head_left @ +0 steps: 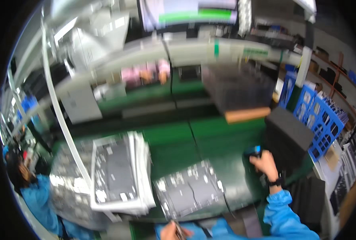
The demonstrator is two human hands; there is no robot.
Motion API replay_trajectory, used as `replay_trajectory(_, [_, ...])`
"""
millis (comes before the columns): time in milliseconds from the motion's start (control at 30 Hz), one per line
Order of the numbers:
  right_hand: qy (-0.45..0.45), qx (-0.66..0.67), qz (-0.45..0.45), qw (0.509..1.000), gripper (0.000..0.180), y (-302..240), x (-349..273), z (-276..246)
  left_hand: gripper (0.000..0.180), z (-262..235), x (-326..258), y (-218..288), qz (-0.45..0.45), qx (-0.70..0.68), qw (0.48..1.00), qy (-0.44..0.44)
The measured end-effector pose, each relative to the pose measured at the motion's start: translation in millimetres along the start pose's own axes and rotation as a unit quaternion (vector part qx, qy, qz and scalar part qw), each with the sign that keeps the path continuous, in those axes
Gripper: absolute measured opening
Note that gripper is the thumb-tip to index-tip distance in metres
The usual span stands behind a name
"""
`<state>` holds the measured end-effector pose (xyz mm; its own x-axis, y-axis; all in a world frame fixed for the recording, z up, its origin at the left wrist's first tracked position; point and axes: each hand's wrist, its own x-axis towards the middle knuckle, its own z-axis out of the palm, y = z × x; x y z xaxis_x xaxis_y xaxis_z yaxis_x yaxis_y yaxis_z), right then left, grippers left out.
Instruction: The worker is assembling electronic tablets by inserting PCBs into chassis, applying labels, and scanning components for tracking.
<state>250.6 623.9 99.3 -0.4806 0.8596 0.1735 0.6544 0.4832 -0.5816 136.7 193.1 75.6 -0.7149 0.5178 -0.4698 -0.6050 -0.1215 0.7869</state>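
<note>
A flat grey panel (190, 190) edged with small white tabs lies slightly turned on the green bench in front of me. At its near edge, low in the view, my left hand (170, 231) is closed round a thin, metallic-looking tool (179, 231); blur hides its kind. Farther right, over the bench, my right hand (267, 165) is closed on a small dark handheld device (251, 151) with a bright blue end. This hand is apart from the panel, and a dark band circles its wrist.
Left of the panel stands a stack of white trays (145, 176), topped by a similar grey panel. Black foam-like blocks (288, 128) and blue racks (320, 120) line the right side. A person in blue (38, 200) sits at far left. Above hangs a lit screen (190, 12).
</note>
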Motion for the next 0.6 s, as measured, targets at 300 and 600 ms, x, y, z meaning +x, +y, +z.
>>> replay_trajectory(300, [-0.095, 0.211, -0.294, 0.927, 0.019, -137, -130, 52, 0.037, -11, -44, 28, -0.12, -0.107, 0.943, -0.29])
replay_trajectory(600, [-0.22, 0.207, -0.118, 0.946, 0.017, -190, -135, 75, 0.046, -10, 16, 51, -0.146, -0.058, 0.977, -0.147])
